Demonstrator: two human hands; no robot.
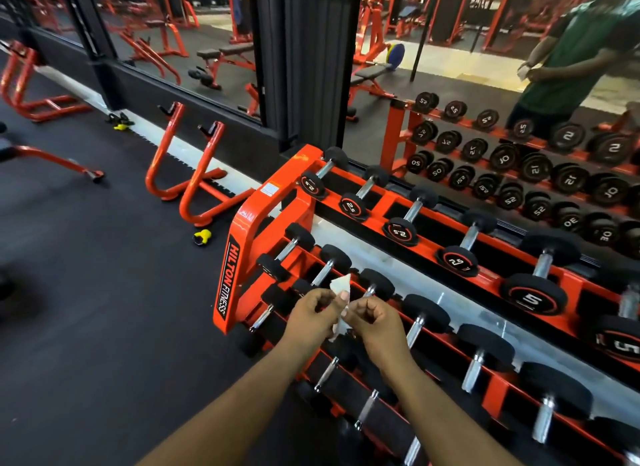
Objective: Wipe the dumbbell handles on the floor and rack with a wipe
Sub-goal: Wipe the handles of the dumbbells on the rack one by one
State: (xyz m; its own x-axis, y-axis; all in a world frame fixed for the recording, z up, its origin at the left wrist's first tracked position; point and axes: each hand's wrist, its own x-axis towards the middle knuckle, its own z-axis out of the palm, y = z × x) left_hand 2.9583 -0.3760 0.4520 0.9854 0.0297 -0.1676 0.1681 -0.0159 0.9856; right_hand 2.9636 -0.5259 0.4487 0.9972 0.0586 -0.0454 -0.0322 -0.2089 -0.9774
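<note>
Even, moderately bright indoor light falls from above, giving soft shadows under the dumbbells (403, 230) and small glints on their chrome handles. The wide lens bows the rack (242, 243) and mirror (485, 67) lines. The left edge of the floor (104, 327) blurs and darkens.

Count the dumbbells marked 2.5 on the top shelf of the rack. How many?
4, in a row along the top shelf of the rack, going left to right: first, second, third, fourth. After them come 5s. Mirror reflections aren't counted.
</note>
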